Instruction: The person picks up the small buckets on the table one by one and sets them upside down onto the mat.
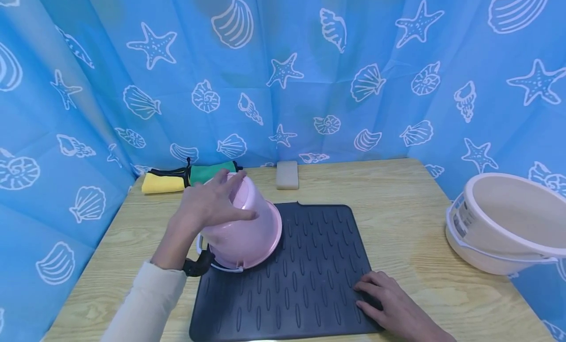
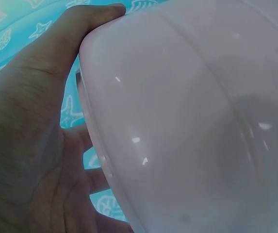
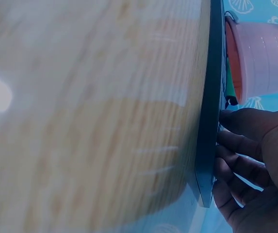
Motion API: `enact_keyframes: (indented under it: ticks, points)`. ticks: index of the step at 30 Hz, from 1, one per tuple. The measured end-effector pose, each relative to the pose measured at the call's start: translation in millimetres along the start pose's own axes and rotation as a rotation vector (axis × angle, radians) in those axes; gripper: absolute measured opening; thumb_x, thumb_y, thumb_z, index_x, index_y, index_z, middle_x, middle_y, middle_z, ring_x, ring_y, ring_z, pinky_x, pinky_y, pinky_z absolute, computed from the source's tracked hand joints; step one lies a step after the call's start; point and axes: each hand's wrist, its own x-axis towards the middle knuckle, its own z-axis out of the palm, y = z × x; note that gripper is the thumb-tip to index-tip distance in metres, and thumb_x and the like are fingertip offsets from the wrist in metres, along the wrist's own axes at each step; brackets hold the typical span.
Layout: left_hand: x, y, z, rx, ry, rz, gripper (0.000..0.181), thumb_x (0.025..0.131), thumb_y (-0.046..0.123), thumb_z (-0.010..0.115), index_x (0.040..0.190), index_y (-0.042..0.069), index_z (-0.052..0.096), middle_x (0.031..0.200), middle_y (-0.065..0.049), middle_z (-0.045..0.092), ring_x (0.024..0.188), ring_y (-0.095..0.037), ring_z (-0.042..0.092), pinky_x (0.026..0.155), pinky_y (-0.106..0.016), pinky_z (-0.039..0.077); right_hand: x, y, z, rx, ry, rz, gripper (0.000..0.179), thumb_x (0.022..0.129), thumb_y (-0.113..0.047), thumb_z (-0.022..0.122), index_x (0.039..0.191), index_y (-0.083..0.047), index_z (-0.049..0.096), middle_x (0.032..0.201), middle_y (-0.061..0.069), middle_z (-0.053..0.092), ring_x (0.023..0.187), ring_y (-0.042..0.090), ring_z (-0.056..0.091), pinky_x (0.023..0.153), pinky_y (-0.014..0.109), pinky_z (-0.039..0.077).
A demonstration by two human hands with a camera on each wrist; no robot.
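A pink bucket (image 1: 258, 236) is tipped over, its mouth facing down towards the black ridged mat (image 1: 287, 288). My left hand (image 1: 212, 204) grips it by the base, thumb on one side and fingers spread round the other, as the left wrist view also shows on the bucket's smooth wall (image 2: 177, 121). Whether the rim touches the mat is unclear. A pale handle (image 1: 227, 270) hangs along the bucket's near side. At the mat's right front edge rests my right hand (image 1: 389, 302), fingers loosely bent, fingertips touching the mat (image 3: 209, 121).
On the right side of the wooden table (image 1: 407, 214) stands a cream bucket (image 1: 486, 229) with its handle lowered. A beige block (image 1: 287, 176) lies behind the mat. Yellow cloth (image 1: 162, 184) and green cloth (image 1: 210, 172) with black edging lie at back left, before a blue curtain (image 1: 283, 111).
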Motion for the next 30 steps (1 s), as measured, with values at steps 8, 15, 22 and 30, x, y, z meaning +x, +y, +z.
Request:
enact_keyframes:
  ticks: [8, 15, 22, 30]
  points:
    - [5.0, 11.9, 3.4, 0.074, -0.002, -0.002, 0.106, 0.072, 0.086, 0.056, 0.159, 0.032, 0.027, 0.158, -0.016, 0.034, 0.090, -0.046, 0.059, 0.065, -0.045, 0.050, -0.4, 0.5, 0.1, 0.002, 0.006, 0.001, 0.022, 0.081, -0.017, 0.083, 0.100, -0.017, 0.074, 0.102, -0.012, 0.056, 0.091, 0.006, 0.053, 0.074, 0.033, 0.051]
    - [9.6, 20.3, 5.7, 0.100, -0.009, -0.017, 0.104, 0.071, 0.086, 0.056, 0.158, 0.034, 0.031, 0.158, -0.016, 0.033, 0.083, -0.041, 0.058, 0.059, -0.041, 0.047, -1.3, -0.9, -2.2, -0.013, -0.039, 0.045, 0.020, 0.085, -0.021, 0.081, 0.103, -0.018, 0.074, 0.104, -0.013, 0.055, 0.093, 0.007, 0.052, 0.076, 0.034, 0.051]
    - [12.0, 28.3, 8.3, 0.153, -0.004, 0.007, 0.103, 0.071, 0.087, 0.055, 0.157, 0.033, 0.033, 0.156, -0.017, 0.037, 0.063, -0.032, 0.054, 0.052, -0.035, 0.041, -1.7, -0.5, -0.7, -0.016, -0.015, 0.022, 0.021, 0.083, -0.020, 0.082, 0.103, -0.018, 0.074, 0.104, -0.013, 0.055, 0.092, 0.006, 0.052, 0.076, 0.034, 0.051]
    - [12.8, 33.6, 10.7, 0.194, -0.029, -0.013, 0.105, 0.072, 0.088, 0.052, 0.159, 0.034, 0.028, 0.159, -0.016, 0.031, 0.063, -0.034, 0.057, 0.049, -0.034, 0.043, -1.7, -0.3, -1.1, -0.017, -0.030, 0.038, 0.021, 0.084, -0.020, 0.081, 0.103, -0.017, 0.074, 0.104, -0.013, 0.056, 0.093, 0.006, 0.052, 0.076, 0.034, 0.052]
